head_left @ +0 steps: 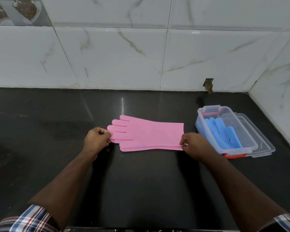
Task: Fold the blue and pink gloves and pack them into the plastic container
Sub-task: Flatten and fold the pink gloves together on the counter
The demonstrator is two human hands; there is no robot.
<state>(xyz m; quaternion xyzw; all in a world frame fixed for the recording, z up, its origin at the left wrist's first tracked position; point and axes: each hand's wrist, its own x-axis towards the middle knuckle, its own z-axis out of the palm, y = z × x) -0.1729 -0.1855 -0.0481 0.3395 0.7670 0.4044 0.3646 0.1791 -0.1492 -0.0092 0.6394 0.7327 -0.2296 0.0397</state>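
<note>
Pink gloves (147,135) stretched flat mid-bench (57,131)
Left hand (96,139) pinches the fingertips, right hand (193,144) pinches the cuff — blue gloves (223,131) lie in the container (208,113) toward the right edge.

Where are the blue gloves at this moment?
In the head view, the blue gloves lie inside the open plastic container on the right of the dark counter, just beyond the right hand.
</note>
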